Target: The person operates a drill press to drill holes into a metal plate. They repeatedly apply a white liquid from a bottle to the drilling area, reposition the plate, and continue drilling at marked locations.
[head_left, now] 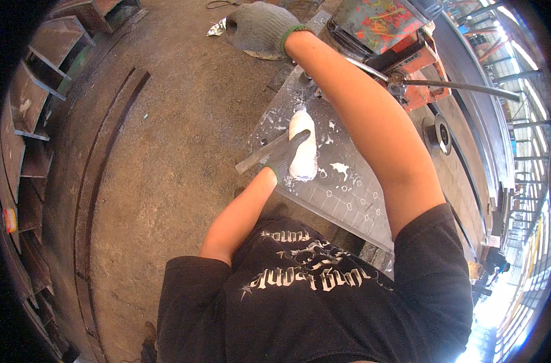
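My left hand [285,158], in a grey knit glove with a green cuff, is closed round a white plastic bottle [302,158]. The bottle's narrower neck points away from me, over a dark metal plate [354,209] with chalk lines, small circles and white splashes. Beside that hand a flat metal bar [254,159] sticks out past the plate's left edge. My right hand [260,31], gloved the same way, is raised and reaches far forward with curled fingers. A shiny crumpled silver piece [216,28] shows at its fingertips; whether the hand holds it I cannot tell.
An orange-red machine [417,75] with a long lever [469,89] stands at the plate's far right, by a paint-smeared container [378,24]. A round spool-like part [437,134] lies further right. Steel beams [30,97] line the left side, and a long steel strip [97,163] crosses the floor.
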`<action>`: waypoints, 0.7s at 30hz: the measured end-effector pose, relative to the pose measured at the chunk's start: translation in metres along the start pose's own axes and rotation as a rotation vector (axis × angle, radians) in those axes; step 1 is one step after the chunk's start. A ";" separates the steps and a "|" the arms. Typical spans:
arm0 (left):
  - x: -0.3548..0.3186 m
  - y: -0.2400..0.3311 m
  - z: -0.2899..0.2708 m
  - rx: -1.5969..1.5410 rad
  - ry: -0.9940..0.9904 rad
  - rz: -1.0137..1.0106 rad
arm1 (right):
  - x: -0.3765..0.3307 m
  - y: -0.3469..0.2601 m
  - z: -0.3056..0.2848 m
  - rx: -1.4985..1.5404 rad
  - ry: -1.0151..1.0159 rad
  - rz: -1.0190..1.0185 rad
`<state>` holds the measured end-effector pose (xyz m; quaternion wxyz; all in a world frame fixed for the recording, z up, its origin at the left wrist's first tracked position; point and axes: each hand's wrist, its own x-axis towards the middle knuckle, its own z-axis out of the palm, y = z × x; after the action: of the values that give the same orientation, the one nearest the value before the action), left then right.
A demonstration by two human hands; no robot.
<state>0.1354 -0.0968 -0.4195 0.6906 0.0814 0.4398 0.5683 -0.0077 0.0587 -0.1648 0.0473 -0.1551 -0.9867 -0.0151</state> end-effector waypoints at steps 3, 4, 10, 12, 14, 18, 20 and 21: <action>0.003 -0.001 -0.004 0.043 -0.021 0.002 | -0.001 -0.002 0.000 -0.001 -0.006 0.017; 0.002 0.000 -0.003 0.006 -0.040 -0.001 | -0.001 -0.004 0.000 0.001 -0.006 0.022; -0.005 0.006 0.000 -0.113 -0.109 -0.009 | 0.001 -0.003 0.004 0.013 -0.029 0.042; -0.009 0.011 0.004 -0.055 -0.073 -0.031 | 0.004 0.003 0.008 -0.012 -0.038 0.011; -0.004 0.008 0.000 -0.104 -0.085 -0.038 | 0.006 -0.001 0.007 -0.020 -0.039 -0.022; -0.016 0.011 0.006 -0.054 -0.090 0.000 | 0.013 0.017 0.022 -0.030 -0.036 -0.036; -0.015 0.009 0.001 -0.006 -0.078 0.008 | 0.014 0.013 0.023 -0.022 -0.044 -0.045; -0.015 0.008 -0.001 0.019 -0.073 0.012 | 0.012 0.013 0.022 -0.011 -0.047 -0.033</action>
<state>0.1296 -0.1071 -0.4078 0.7021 0.1114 0.4192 0.5648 -0.0168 0.0757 -0.1858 0.0231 -0.1392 -0.9898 -0.0179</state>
